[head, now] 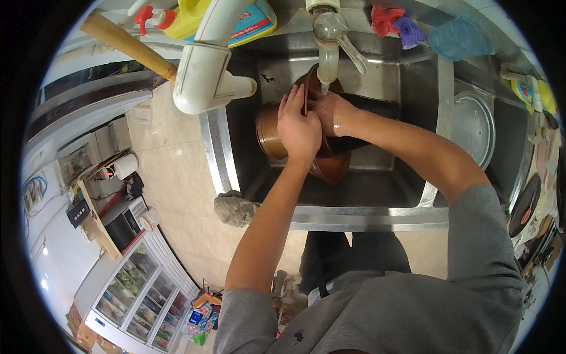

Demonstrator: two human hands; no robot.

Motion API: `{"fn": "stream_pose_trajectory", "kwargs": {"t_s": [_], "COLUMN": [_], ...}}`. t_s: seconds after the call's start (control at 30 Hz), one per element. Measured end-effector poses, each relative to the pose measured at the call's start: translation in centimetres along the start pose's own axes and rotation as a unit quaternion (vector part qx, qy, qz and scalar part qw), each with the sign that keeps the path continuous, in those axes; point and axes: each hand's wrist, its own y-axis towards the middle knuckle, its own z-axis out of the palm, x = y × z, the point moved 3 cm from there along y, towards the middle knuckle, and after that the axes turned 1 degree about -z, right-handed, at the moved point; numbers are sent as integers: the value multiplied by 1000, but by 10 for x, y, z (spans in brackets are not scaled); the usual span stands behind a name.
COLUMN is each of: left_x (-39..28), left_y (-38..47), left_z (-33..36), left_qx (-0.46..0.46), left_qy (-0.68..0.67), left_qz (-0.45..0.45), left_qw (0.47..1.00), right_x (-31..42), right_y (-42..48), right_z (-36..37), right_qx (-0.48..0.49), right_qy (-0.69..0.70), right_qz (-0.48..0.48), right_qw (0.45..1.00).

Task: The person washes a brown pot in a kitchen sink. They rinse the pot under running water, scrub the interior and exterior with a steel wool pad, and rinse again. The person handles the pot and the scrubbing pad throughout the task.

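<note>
Inside the left basin of a stainless steel sink (353, 217), a reddish-brown vessel with a flared, wavy rim (332, 167) lies tilted; its cylindrical copper-coloured part (270, 130) points left. My left hand (300, 124) presses against the outer side of the rim, fingers together and extended. At the inner side is my right hand (334, 113), wet, its fingers mostly hidden within the vessel; whether they grip anything cannot be seen. The nozzle of a faucet (328, 62) with a lever handle hangs just above my right hand. A dark opening or surface shows under my right wrist.
A white plastic pipe elbow (201, 77) juts over the basin's left edge, beside a wooden handle (130, 44). Yellow bottles (254, 37), red and purple cloths (411, 33) and a blue plastic container (462, 39) line the back ledge. A round metal lid or pan (472, 128) occupies the right basin. A stone (234, 209) sits at the front-left corner.
</note>
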Motion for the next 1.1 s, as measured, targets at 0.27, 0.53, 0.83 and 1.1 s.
{"fn": "stream_pose_trajectory", "kwargs": {"t_s": [0.27,0.53,0.83,1.1], "left_x": [-8,2,-25,8], "left_y": [7,10,15,4], "left_z": [4,-2,31,3], "left_qx": [-4,-5,26,16], "left_qy": [-52,-55,-82,-83], "left_qz": [-3,-12,22,-69], "left_qw": [999,998,996,994], "right_x": [-108,23,-144,42], "right_y": [77,-37,23,-49], "right_z": [49,-4,60,-3], "right_qx": [254,-13,121,-199], "right_qy": [92,-113,81,-105], "right_qz": [199,-28,218,129], "right_qw": [942,993,965,966]}}
